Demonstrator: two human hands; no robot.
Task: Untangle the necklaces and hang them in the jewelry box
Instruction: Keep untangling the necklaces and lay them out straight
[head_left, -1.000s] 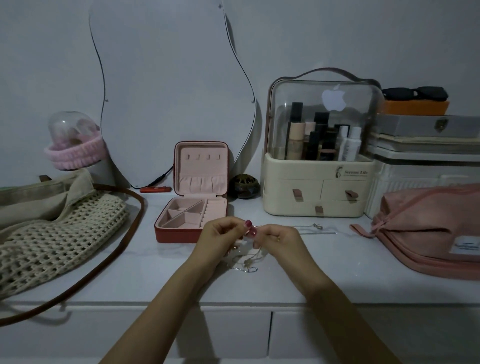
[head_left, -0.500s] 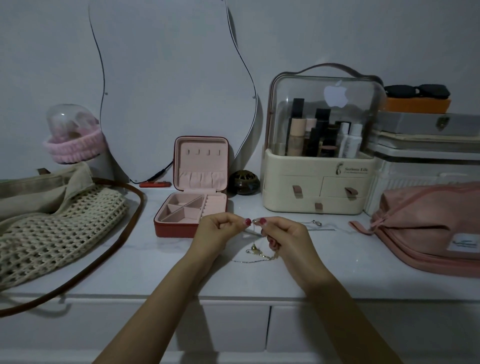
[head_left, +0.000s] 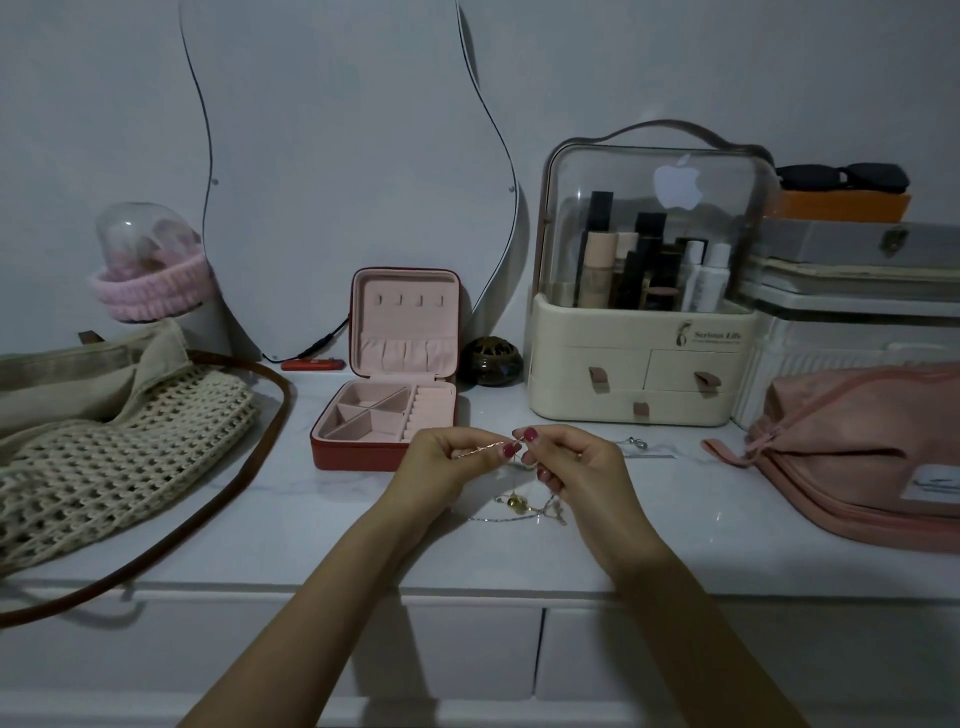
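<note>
A tangle of thin gold and silver necklaces (head_left: 522, 506) hangs between my hands and trails onto the white tabletop. My left hand (head_left: 447, 462) pinches a gold chain stretched to the right. My right hand (head_left: 576, 467) pinches the same chain at its other end, fingers curled. A red jewelry box (head_left: 363, 457) with pink lining stands open just behind my left hand. Its raised lid (head_left: 408, 322) shows a row of small hooks above a gathered pocket. Another silver necklace (head_left: 641, 447) lies on the table right of my right hand.
A crochet bag (head_left: 104, 457) with a brown strap lies at the left. A cream cosmetics organizer (head_left: 639, 379) with a clear dome stands behind right, a pink pouch (head_left: 857, 467) at far right. A small dark jar (head_left: 491, 361) sits beside the box. A mirror (head_left: 343, 156) leans on the wall.
My hands have lifted and drawn slightly apart, pulling a stretch of gold chain taut between them. The tangled pendants now hang lower, under my right hand.
</note>
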